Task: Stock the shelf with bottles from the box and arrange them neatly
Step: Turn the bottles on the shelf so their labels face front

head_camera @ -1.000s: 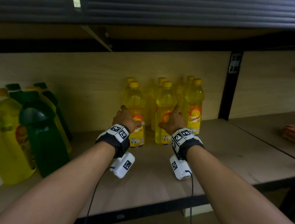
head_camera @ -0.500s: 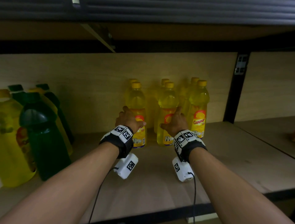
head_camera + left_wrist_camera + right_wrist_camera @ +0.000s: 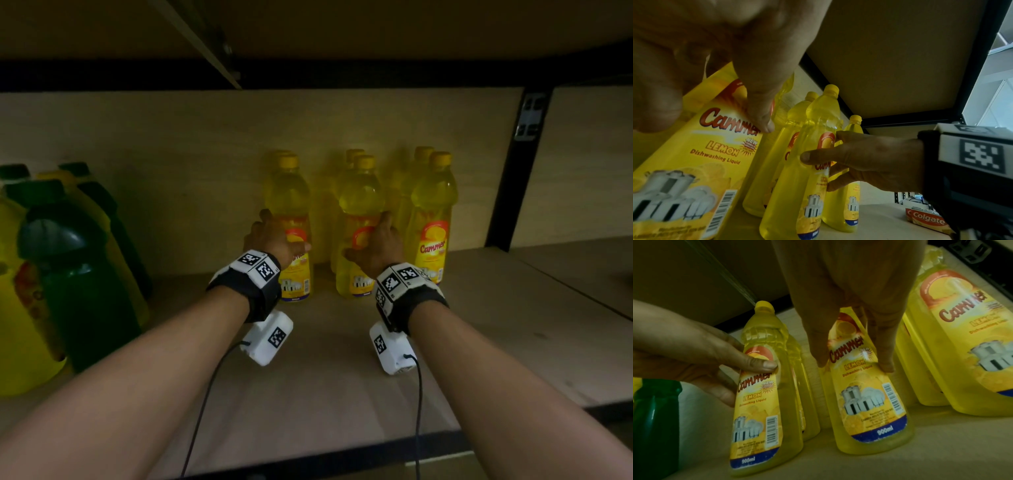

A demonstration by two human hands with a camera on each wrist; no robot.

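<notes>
Both arms outstretched, left hand (image 3: pixel 274 240) and right hand (image 3: pixel 378 245) fingers curled, gripping

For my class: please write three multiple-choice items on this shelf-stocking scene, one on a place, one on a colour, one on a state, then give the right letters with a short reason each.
1. Where is the Colgate box?
A. on the shelf to the right of the yellow bottles
B. on top of a bottle
C. in the left hand

2. What colour are the caps of the dish-soap bottles?
A. green
B. yellow
C. white

3. How does the front middle bottle stand?
A. lying down
B. upside down
C. upright, gripped by the right hand

Answers: 1 A, the left wrist view shows it lying there; 2 B, every cap matches the yellow liquid; 3 C, fingers wrap its label.
</notes>
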